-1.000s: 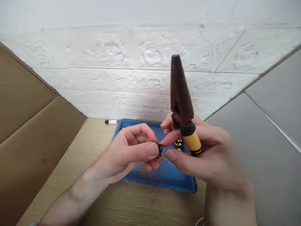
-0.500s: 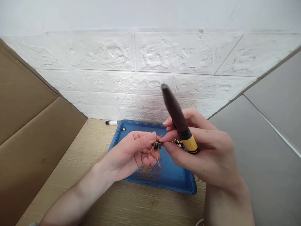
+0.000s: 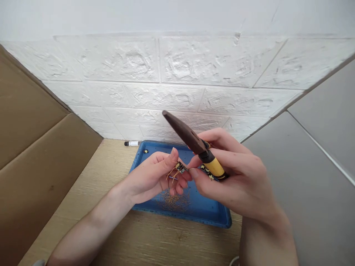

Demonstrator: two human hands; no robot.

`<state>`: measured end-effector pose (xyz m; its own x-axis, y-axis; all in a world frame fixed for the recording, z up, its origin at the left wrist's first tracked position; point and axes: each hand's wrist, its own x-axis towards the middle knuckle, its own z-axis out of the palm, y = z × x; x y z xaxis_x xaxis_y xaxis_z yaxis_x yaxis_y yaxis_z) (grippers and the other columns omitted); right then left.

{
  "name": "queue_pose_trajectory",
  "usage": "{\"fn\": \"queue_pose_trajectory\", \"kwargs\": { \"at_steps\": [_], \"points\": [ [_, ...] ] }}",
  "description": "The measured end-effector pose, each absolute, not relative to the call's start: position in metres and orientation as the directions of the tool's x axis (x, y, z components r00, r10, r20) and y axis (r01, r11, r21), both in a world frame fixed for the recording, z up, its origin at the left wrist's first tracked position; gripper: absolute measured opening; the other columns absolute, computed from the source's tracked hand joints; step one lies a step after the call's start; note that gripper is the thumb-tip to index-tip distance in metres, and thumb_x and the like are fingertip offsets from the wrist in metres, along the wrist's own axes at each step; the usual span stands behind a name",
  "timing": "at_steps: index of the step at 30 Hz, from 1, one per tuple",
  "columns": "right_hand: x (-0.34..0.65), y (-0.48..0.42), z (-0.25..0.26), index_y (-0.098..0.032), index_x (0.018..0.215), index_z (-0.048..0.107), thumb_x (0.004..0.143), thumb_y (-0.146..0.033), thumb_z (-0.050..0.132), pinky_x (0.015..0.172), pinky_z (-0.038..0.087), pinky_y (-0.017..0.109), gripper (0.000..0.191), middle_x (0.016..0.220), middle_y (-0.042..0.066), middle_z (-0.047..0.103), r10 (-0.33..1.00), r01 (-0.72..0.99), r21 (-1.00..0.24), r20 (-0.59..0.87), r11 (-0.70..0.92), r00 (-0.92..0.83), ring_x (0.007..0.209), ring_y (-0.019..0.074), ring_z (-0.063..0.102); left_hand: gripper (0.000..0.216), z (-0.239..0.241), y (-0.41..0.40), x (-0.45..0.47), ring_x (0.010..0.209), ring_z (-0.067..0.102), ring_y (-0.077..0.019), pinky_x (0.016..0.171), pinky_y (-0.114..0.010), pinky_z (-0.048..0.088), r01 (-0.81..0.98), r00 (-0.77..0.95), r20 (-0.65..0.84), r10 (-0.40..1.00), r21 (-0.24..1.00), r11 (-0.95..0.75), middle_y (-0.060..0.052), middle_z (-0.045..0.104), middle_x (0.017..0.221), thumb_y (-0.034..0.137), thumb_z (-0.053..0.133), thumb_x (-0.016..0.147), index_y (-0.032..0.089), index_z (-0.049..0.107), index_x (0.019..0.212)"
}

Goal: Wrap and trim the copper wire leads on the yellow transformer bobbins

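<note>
My left hand pinches a small black-and-yellow component with thin copper wire ends hanging from it. My right hand is closed around pliers with a yellow handle and dark jaws that point up and to the left; its thumb and forefinger also touch the component from the right. Both hands are held just above a blue tray.
The tray stands on a wooden table and holds a heap of copper wire clippings and more small components. A marker pen lies by the white brick wall. Cardboard rises at the left, a grey panel at the right.
The pliers have tipped from upright to leaning left and lower. The component between my fingers has been turned, so its wire ends now show.
</note>
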<state>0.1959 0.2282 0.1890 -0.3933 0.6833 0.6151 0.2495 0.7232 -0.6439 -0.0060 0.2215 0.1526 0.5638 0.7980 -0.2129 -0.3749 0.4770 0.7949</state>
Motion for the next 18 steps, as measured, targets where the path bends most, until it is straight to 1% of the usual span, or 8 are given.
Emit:
{"fn": "queue_pose_trajectory", "kwargs": {
  "at_steps": [3,5,8,10,12,14,16,18],
  "points": [
    [0.197,0.227,0.190,-0.022,0.082,0.076,0.093,-0.004,0.072,0.059,0.065,0.021,0.022,0.109,0.002,0.079,0.692,0.227,-0.669,0.590,0.707,-0.417,0.075,0.0087,0.075,0.066,0.153,0.223,-0.008,0.049,0.060,-0.0078,0.048,-0.016,0.049,-0.348,0.564,-0.196,0.802,0.825,0.446,0.000,0.068,0.060,0.078,0.102,0.077,0.016,0.081,0.076],
    [0.198,0.227,0.189,-0.022,0.083,0.078,0.093,-0.004,0.072,0.063,0.066,0.020,0.021,0.108,0.001,0.079,0.699,0.222,-0.680,0.583,0.699,-0.413,0.077,0.0081,0.076,0.063,0.155,0.225,-0.009,0.050,0.060,-0.0090,0.050,-0.018,0.051,-0.339,0.547,-0.183,0.817,0.843,0.417,0.000,0.068,0.061,0.073,0.104,0.078,0.016,0.080,0.073],
    [0.199,0.228,0.188,-0.023,0.082,0.084,0.093,-0.006,0.077,0.075,0.066,0.018,0.021,0.108,0.001,0.080,0.735,0.253,-0.697,0.578,0.671,-0.355,0.087,0.0085,0.077,0.048,0.162,0.224,-0.012,0.059,0.064,-0.0098,0.059,-0.019,0.056,-0.349,0.469,-0.145,0.871,0.876,0.334,-0.001,0.075,0.066,0.057,0.110,0.079,0.017,0.084,0.075],
    [0.198,0.229,0.188,-0.025,0.087,0.090,0.093,-0.010,0.081,0.083,0.068,0.021,0.018,0.111,0.002,0.081,0.778,0.278,-0.728,0.560,0.626,-0.285,0.095,0.0113,0.080,0.033,0.169,0.221,-0.014,0.068,0.069,-0.0111,0.067,-0.019,0.059,-0.311,0.347,-0.089,0.934,0.928,0.204,0.000,0.081,0.074,0.041,0.112,0.079,0.020,0.088,0.080],
    [0.198,0.230,0.187,-0.028,0.094,0.094,0.093,-0.016,0.085,0.083,0.070,0.023,0.015,0.114,0.003,0.083,0.823,0.279,-0.775,0.531,0.568,-0.200,0.101,0.0146,0.082,0.024,0.176,0.215,-0.016,0.074,0.075,-0.0141,0.072,-0.022,0.063,-0.193,0.195,0.026,0.980,0.981,0.012,0.001,0.085,0.079,0.031,0.112,0.079,0.022,0.089,0.082],
    [0.198,0.231,0.188,-0.031,0.095,0.095,0.091,-0.020,0.088,0.077,0.070,0.024,0.014,0.112,0.002,0.084,0.864,0.260,-0.825,0.487,0.502,-0.126,0.100,0.0164,0.084,0.018,0.182,0.209,-0.017,0.075,0.079,-0.0167,0.071,-0.025,0.064,-0.037,0.091,0.187,0.978,0.982,-0.184,0.001,0.087,0.080,0.028,0.107,0.083,0.024,0.090,0.083],
    [0.198,0.231,0.190,-0.033,0.089,0.095,0.088,-0.022,0.090,0.072,0.069,0.025,0.012,0.106,0.001,0.085,0.895,0.236,-0.863,0.436,0.446,-0.097,0.095,0.0172,0.084,0.013,0.183,0.204,-0.017,0.073,0.080,-0.0170,0.070,-0.025,0.064,0.067,0.061,0.342,0.938,0.936,-0.346,0.001,0.089,0.081,0.027,0.104,0.089,0.025,0.091,0.086],
    [0.199,0.231,0.193,-0.035,0.084,0.095,0.083,-0.023,0.092,0.068,0.068,0.024,0.012,0.100,0.000,0.086,0.914,0.205,-0.891,0.388,0.405,-0.119,0.088,0.0166,0.084,0.012,0.182,0.200,-0.017,0.074,0.081,-0.0170,0.071,-0.026,0.063,0.123,0.067,0.450,0.890,0.882,-0.455,0.001,0.090,0.083,0.024,0.104,0.090,0.027,0.093,0.091]
  ]
}}
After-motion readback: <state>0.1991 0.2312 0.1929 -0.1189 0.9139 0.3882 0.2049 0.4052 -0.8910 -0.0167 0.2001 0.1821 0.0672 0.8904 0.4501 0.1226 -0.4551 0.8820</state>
